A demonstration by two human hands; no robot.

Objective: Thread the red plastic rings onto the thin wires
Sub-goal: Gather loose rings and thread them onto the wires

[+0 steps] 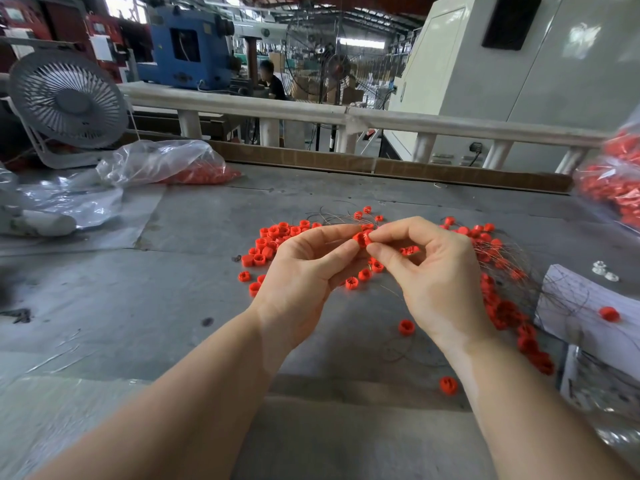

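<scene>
Pinched between thumb and forefinger of the left hand (pixel 304 261), a red ring (pixel 361 238) is held above the counter (pixel 173 271), touched from its right by the right hand (pixel 429 271), whose fingertips are pressed together (wire too thin to see).

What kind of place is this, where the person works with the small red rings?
Most likely a factory floor with a manual assembly bench. A large blue machine and a pedestal fan stand in the hall behind, and clear bags of red rings lie on the grey worktable beside a loose pile of rings.
</scene>
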